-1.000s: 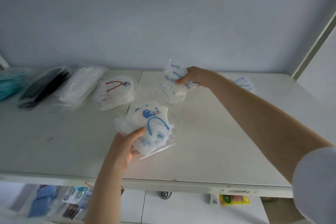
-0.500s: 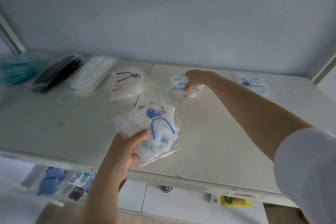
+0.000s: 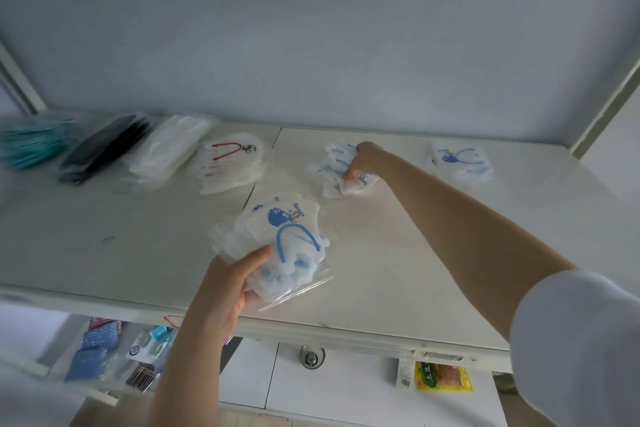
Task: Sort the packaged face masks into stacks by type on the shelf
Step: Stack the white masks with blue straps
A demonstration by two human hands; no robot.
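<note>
While your left hand (image 3: pixel 227 282) grips a fanned bundle of packaged masks (image 3: pixel 282 246) near the front edge of the shelf (image 3: pixel 398 274), its thumb lies across the top and the other fingers curl underneath, clamped on the clear bags. The top bag of that bundle shows a blue ear loop and a blue cartoon print.

Your right hand (image 3: pixel 363 161) reaches far across the shelf, fingers (image 3: pixel 348 174) bent down and closed on a small stack of blue-printed masks (image 3: pixel 337 172) that rests on the shelf surface. To the right of it, apart from your hand, lies a single blue-printed mask pack (image 3: pixel 462 161).

Along the far left of the shelf, from left to right, you have a teal pile (image 3: pixel 31 142), a black pile (image 3: pixel 104 147), a plain white pile (image 3: pixel 169 149) and a red-looped pile (image 3: pixel 232 163), each just beside the next. The teal pile is blurred.

Below the shelf at left, blue packs (image 3: pixel 91 354) lie in clear bags; at right a yellow packet (image 3: pixel 443 376) hangs below the shelf edge.
</note>
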